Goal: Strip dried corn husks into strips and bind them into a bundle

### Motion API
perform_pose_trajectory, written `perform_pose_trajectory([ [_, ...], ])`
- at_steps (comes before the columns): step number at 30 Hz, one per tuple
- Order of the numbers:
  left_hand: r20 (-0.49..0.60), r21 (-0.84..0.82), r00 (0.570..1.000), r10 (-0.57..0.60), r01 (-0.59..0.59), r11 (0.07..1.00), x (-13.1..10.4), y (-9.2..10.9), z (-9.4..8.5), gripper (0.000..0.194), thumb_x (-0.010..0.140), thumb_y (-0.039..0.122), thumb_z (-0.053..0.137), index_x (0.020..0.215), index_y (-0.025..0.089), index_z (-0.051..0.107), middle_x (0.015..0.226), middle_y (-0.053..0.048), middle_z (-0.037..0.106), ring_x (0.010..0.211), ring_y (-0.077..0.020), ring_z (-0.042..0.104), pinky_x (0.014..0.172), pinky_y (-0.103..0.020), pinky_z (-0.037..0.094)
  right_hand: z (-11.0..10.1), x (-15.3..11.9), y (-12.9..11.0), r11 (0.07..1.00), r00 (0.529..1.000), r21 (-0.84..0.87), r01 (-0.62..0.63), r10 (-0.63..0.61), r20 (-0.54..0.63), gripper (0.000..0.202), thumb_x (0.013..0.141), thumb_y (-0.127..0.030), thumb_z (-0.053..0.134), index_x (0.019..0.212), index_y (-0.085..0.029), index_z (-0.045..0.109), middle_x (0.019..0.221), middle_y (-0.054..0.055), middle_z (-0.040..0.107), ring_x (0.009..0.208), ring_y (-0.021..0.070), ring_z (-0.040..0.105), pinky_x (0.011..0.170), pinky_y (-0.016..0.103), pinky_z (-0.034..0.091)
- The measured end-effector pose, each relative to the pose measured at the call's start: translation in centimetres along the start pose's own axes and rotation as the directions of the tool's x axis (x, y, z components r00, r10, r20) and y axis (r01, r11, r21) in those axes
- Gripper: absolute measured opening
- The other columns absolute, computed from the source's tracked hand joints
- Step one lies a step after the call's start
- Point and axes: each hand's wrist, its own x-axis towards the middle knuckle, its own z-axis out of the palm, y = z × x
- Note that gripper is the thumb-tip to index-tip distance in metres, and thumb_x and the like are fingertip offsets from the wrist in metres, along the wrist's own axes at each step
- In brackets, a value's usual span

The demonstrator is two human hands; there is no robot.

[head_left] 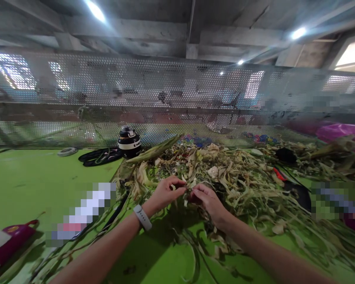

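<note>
A plant scrap [189, 188] lies between the right hand [207, 200], pinching it, and the equally near left hand [165, 191], loosely curled (its grip and the scrap's long axis unclear).

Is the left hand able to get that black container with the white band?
Probably yes, with a stretch: only loose dry leaves and a long husk seem to lie between the left hand and the black container.

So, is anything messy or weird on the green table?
Yes, the heap of dry leaves looks messy: loose strands straggle out over the green table instead of lying together in the heap.
</note>
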Motion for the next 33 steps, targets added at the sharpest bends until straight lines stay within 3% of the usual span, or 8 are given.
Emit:
perform_pose_trajectory([
  [7,-0.039,0.156,0.996,0.078,-0.071,0.985,0.0,-0.6,0.3,0.020,0.077,0.032,0.056,0.076,0.018,0.070,0.073,-0.005,0.061,0.071,-0.0169,0.056,0.069,-0.026,0.041,0.0,0.0,0.3,1.000,1.000,-0.003,-0.014,0.014,-0.003,0.028,0.065,-0.042,0.067,0.063,-0.018,0.054,0.063,-0.002,0.057,0.063,0.0121,0.052,0.069,0.026,0.043],
  [13,-0.069,0.117,0.992,-0.102,0.110,0.987,0.2,-0.6,0.4,0.025,0.078,0.038,0.051,0.075,0.016,0.063,0.071,-0.002,0.060,0.069,-0.0165,0.052,0.065,-0.025,0.038,0.0,-0.1,0.0,0.999,0.999,-0.020,-0.036,0.036,0.013,0.030,0.065,-0.044,0.067,0.062,-0.017,0.054,0.063,-0.002,0.058,0.063,0.0130,0.053,0.071,0.027,0.043],
  [16,-0.001,0.101,0.990,-0.141,0.140,0.985,0.2,-0.6,0.6,0.038,0.078,0.047,0.047,0.058,0.016,0.057,0.052,0.003,0.046,0.054,-0.0126,0.041,0.053,-0.023,0.031,0.0,-0.2,0.0,0.999,0.999,-0.024,-0.034,0.034,0.016,0.029,0.066,-0.044,0.067,0.063,-0.018,0.053,0.064,-0.002,0.058,0.065,0.0133,0.054,0.073,0.028,0.043],
  [19,0.110,0.053,0.983,-0.150,0.145,0.988,0.1,-0.8,1.0,0.042,0.074,0.049,0.050,0.049,0.015,0.052,0.047,0.005,0.038,0.049,-0.0101,0.034,0.049,-0.022,0.027,-0.1,-0.2,0.1,0.999,1.000,-0.038,-0.017,0.018,0.024,0.028,0.066,-0.043,0.066,0.063,-0.018,0.054,0.065,-0.002,0.057,0.066,0.0135,0.053,0.074,0.028,0.042],
  [28,0.146,-0.069,0.977,-0.154,0.165,0.984,0.0,-0.9,1.7,0.030,0.076,0.040,0.045,0.066,0.014,0.057,0.058,0.003,0.048,0.055,-0.0113,0.041,0.053,-0.022,0.033,-0.5,0.2,0.5,0.992,0.998,-0.110,0.056,-0.056,0.005,0.025,0.069,-0.041,0.062,0.065,-0.018,0.054,0.066,-0.001,0.056,0.063,0.0124,0.049,0.064,0.025,0.038],
  [33,0.110,-0.053,0.988,-0.104,0.111,0.992,-0.1,-0.6,1.5,0.009,0.066,0.018,0.054,0.059,0.016,0.057,0.060,0.002,0.052,0.064,-0.0139,0.046,0.064,-0.024,0.036,-0.4,0.0,0.3,0.987,0.998,-0.150,0.062,-0.061,0.009,0.027,0.071,-0.043,0.059,0.064,-0.018,0.054,0.062,-0.002,0.052,0.058,0.0113,0.045,0.058,0.024,0.036],
])
